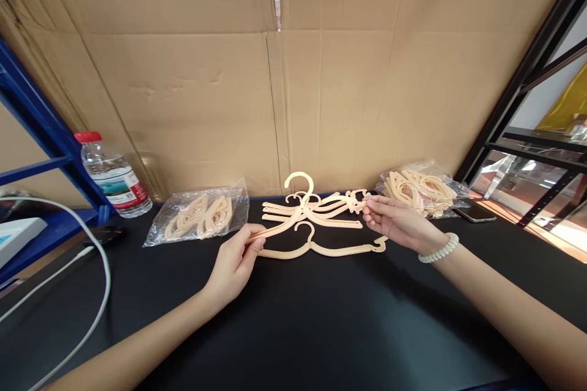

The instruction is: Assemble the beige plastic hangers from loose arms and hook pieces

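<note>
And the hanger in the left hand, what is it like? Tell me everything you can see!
The hanger is pale cream and looks like smooth plastic. A big curved hook points up from its middle, and an arm slopes down on each side. The left hand pinches the end of one arm between thumb and fingers. It shows over the black table, overlapping other hangers, so I can't tell if it touches them.

Pale beaded bracelet (442, 252), right wrist (430, 242); forearms (498, 299) bare.
</note>
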Demonstrator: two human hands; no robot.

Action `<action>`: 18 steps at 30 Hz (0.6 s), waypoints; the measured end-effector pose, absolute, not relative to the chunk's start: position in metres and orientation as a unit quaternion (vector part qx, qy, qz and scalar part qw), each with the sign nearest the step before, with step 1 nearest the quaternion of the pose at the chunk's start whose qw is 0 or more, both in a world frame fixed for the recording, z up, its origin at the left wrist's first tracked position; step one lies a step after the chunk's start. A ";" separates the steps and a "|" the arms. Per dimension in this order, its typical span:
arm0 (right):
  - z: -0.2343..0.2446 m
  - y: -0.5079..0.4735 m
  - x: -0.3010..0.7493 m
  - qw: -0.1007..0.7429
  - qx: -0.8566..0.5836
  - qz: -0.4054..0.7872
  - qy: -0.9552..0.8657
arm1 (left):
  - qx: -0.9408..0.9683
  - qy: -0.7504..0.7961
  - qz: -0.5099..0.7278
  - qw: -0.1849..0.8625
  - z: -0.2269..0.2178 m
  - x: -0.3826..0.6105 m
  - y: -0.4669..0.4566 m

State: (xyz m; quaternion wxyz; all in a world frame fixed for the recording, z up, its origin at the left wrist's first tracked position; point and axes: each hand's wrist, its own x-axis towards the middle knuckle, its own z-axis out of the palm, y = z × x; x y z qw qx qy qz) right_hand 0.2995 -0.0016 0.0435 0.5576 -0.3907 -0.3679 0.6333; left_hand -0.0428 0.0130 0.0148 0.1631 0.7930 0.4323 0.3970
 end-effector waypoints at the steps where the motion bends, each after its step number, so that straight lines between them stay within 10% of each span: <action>1: 0.044 -0.001 0.300 0.559 -0.391 0.632 -0.367 | 0.793 0.432 0.397 0.163 0.015 -0.043 0.013; 18: 0.034 0.000 0.294 0.563 -0.404 0.622 -0.364 | 0.790 0.422 0.412 0.166 0.014 -0.043 0.013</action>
